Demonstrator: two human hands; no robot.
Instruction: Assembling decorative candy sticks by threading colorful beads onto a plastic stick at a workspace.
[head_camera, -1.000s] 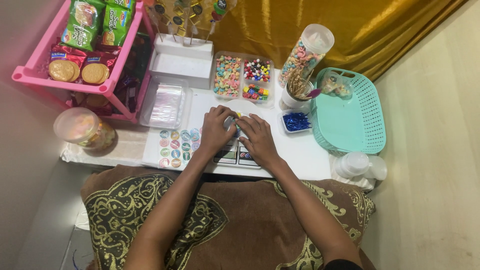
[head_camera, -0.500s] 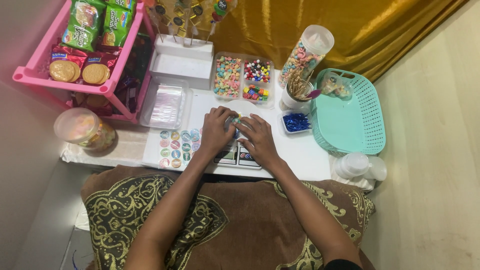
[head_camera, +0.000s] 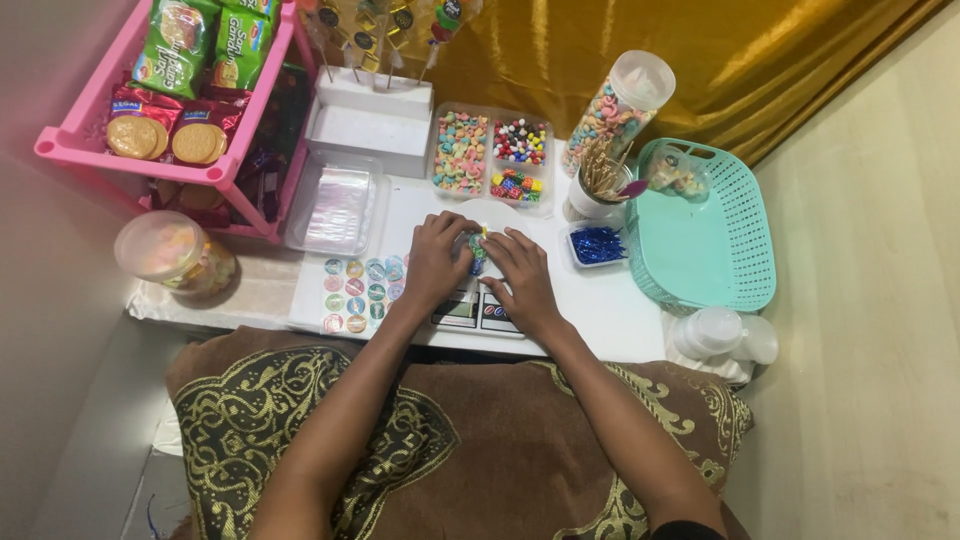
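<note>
My left hand (head_camera: 438, 262) and my right hand (head_camera: 521, 274) meet over a small digital scale (head_camera: 477, 311) on the white tabletop (head_camera: 600, 305). Together their fingertips pinch a small colourful candy bundle (head_camera: 477, 247) between them. Most of the bundle is hidden by my fingers. A sheet of round stickers (head_camera: 358, 292) lies just left of my left hand.
Behind my hands stand a divided tray of candies (head_camera: 490, 152), a tall candy jar (head_camera: 617, 108), a cup of sticks (head_camera: 598, 185) and a dish of blue bits (head_camera: 597, 245). A teal basket (head_camera: 712, 230) sits right; a pink snack rack (head_camera: 170, 100), clear bags (head_camera: 338, 197) and round jar (head_camera: 172, 253) left.
</note>
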